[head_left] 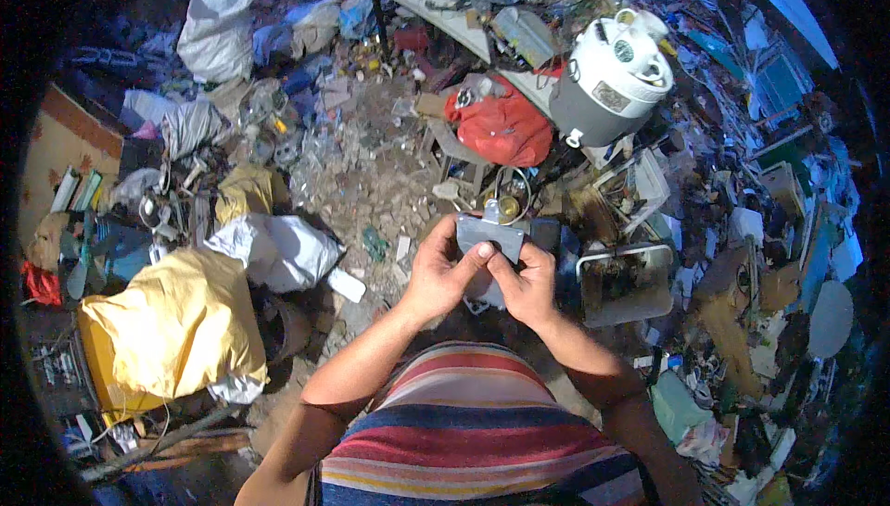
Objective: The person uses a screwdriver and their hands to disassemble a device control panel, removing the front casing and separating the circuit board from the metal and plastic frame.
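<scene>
My left hand [439, 272] and my right hand [528, 282] are closed around the two ends of a small grey, box-shaped piece [489, 231]. Both thumbs press on its near face, with the tips almost meeting. The fingers behind it are hidden. Just beyond its far edge there is a small metallic part and a looped pale cable [508, 193]; whether these are joined to it I cannot tell. A dark block [549, 232] lies right beside my right hand.
Ahead stand a red bag [501, 121] and a white-and-grey drink cooler [613, 80]. A yellow sack [176, 321] and a white sack [278, 251] lie at left. On the right, an open rectangular frame [626, 285] sits among heaped scrap. Rubble [366, 172] covers the ground.
</scene>
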A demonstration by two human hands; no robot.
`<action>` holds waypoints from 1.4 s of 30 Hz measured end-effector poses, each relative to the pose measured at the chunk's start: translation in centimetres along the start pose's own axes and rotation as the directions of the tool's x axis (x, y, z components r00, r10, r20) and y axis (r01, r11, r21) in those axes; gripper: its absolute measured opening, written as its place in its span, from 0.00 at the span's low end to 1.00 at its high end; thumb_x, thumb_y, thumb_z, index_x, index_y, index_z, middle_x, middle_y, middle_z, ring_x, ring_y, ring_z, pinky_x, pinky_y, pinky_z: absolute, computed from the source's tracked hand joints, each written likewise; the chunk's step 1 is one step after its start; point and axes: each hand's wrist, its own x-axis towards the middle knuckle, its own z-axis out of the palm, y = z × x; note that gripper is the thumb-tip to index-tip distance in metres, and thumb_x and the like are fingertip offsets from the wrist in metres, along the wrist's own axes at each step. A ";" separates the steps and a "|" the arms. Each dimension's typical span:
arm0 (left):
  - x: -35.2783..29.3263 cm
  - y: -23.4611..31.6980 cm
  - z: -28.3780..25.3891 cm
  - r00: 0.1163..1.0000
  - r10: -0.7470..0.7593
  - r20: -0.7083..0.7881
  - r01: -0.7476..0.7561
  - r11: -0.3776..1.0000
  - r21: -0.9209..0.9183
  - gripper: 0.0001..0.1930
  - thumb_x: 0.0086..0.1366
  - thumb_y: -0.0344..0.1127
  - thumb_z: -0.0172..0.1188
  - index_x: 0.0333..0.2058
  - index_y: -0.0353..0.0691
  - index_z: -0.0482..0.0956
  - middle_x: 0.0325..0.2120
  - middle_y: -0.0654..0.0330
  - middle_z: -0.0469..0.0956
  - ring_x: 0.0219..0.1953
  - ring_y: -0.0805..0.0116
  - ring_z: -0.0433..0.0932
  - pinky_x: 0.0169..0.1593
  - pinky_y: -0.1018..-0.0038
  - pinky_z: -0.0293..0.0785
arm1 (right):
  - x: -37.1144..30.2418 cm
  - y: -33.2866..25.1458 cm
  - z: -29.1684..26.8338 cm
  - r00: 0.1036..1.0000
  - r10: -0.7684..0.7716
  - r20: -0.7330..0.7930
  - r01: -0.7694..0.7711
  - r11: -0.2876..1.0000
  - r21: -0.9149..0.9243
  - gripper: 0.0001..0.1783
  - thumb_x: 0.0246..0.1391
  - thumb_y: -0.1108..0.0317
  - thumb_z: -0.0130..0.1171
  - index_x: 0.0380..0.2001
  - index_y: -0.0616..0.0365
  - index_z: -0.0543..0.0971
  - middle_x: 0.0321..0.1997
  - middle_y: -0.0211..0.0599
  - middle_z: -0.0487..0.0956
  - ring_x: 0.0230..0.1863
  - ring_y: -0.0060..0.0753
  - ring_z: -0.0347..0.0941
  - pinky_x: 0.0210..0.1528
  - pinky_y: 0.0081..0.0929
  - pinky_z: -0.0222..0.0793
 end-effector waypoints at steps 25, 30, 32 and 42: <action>0.4 1.8 -0.4 0.739 0.000 0.674 0.642 0.301 -0.705 0.39 0.46 0.65 0.59 0.47 0.39 0.63 0.30 0.60 0.62 0.25 0.73 0.62 0.26 0.80 0.61 | 5.2 -4.4 -3.1 0.911 -0.409 0.051 0.412 0.899 -0.150 0.10 0.51 0.76 0.56 0.38 0.63 0.77 0.37 0.37 0.79 0.37 0.26 0.75 0.40 0.22 0.69; -0.3 1.4 -1.1 0.765 -0.065 0.640 0.605 0.409 -0.683 0.38 0.47 0.64 0.59 0.47 0.38 0.63 0.29 0.61 0.62 0.25 0.75 0.61 0.25 0.81 0.60 | 5.3 -5.5 -1.6 0.916 -0.399 0.045 0.401 0.899 -0.177 0.09 0.47 0.76 0.60 0.35 0.63 0.78 0.33 0.39 0.80 0.33 0.30 0.77 0.37 0.24 0.70; -0.4 1.4 -1.0 0.772 -0.056 0.633 0.592 0.426 -0.684 0.38 0.47 0.63 0.60 0.47 0.38 0.63 0.29 0.62 0.62 0.25 0.75 0.61 0.25 0.81 0.60 | 5.3 -5.5 -1.6 0.908 -0.415 0.051 0.417 0.887 -0.199 0.09 0.46 0.76 0.60 0.34 0.63 0.78 0.33 0.40 0.80 0.33 0.32 0.77 0.37 0.24 0.70; -0.5 1.4 -0.8 0.816 -0.083 0.571 0.496 0.607 -0.621 0.38 0.48 0.64 0.59 0.47 0.40 0.64 0.27 0.64 0.61 0.23 0.77 0.60 0.22 0.82 0.58 | 5.0 -5.5 -2.0 0.861 -0.502 0.084 0.505 0.818 -0.277 0.09 0.45 0.78 0.60 0.33 0.64 0.79 0.34 0.42 0.80 0.36 0.37 0.78 0.40 0.28 0.72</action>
